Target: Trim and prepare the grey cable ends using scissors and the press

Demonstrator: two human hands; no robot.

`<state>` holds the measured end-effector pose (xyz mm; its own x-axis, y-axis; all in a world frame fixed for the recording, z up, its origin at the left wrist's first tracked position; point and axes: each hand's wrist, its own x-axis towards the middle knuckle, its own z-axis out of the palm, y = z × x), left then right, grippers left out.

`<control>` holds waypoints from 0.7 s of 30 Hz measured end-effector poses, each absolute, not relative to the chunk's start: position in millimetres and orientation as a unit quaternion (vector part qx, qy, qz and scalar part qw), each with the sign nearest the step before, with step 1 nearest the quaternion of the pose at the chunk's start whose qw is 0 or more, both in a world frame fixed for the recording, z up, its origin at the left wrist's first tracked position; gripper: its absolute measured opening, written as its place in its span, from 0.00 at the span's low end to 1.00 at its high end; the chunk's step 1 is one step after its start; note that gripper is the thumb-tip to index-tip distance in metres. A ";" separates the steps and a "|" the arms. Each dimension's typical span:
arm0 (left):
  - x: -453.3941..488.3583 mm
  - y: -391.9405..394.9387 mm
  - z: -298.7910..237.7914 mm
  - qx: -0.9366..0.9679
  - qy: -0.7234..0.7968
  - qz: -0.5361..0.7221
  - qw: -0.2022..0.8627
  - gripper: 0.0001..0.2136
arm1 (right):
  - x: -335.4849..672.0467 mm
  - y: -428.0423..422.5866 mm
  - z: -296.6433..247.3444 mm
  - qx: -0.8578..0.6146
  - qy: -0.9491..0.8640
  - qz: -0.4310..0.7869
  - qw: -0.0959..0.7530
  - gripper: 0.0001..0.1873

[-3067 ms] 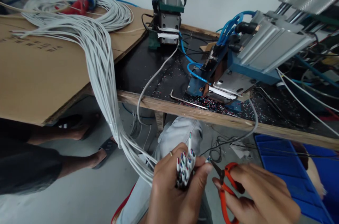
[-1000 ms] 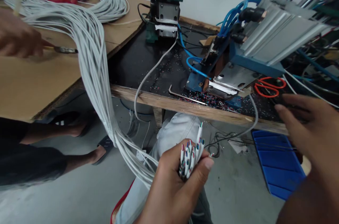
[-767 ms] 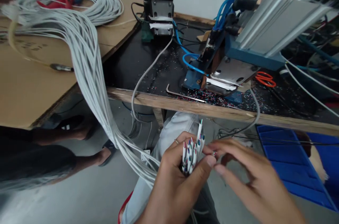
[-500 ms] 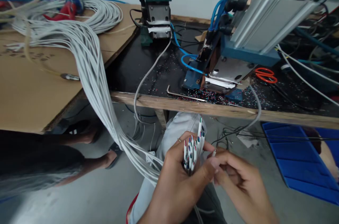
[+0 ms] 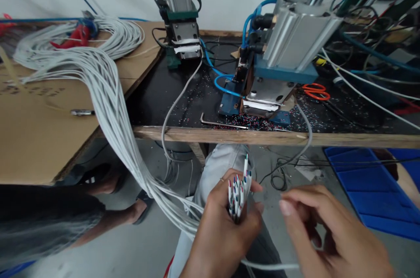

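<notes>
My left hand [image 5: 223, 230] is closed around a bundle of white cables [image 5: 237, 191] whose stripped ends, with coloured inner wires, point up. It is low in the middle, above my lap. To its right, my right hand [image 5: 331, 234] has its fingers curled, and a single white cable [image 5: 272, 265] runs from under the left hand into it. The rest of the bundle [image 5: 111, 103] trails up and left over the cardboard sheet [image 5: 36, 138].
A blue and silver pneumatic machine [image 5: 272, 72] stands on the black bench [image 5: 177, 94], with orange scissors [image 5: 314, 91] to its right. A second machine [image 5: 179, 24] stands at the back. A blue crate [image 5: 361, 186] is on the floor at right. Another person's feet [image 5: 131, 208] are at left.
My right hand set the orange scissors on the bench, came back to the cable ends, pinched one, and has now pulled away to the right with a single cable. The view shifted right.
</notes>
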<state>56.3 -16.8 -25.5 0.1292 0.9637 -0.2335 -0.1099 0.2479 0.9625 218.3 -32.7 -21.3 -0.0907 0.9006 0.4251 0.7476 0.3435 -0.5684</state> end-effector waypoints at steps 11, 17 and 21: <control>51.1 -17.3 -31.3 0.444 0.503 0.431 0.603 0.02 | 254.3 1.3 -41.0 -0.478 -0.595 0.471 0.442 0.20; 52.5 -16.0 -35.3 0.422 0.479 0.512 0.574 0.04 | 269.8 -26.6 -23.6 -0.534 -0.667 0.366 0.369 0.09; 55.4 -15.7 -19.1 0.379 0.418 0.614 0.551 0.05 | 278.7 -18.6 -21.3 -0.483 -0.702 0.387 0.353 0.11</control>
<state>55.4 -15.7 -19.1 -0.1050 0.9945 0.0047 -0.3598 -0.0424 0.9321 278.7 -18.6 -21.3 -0.2848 0.9507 0.1225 0.4040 0.2350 -0.8841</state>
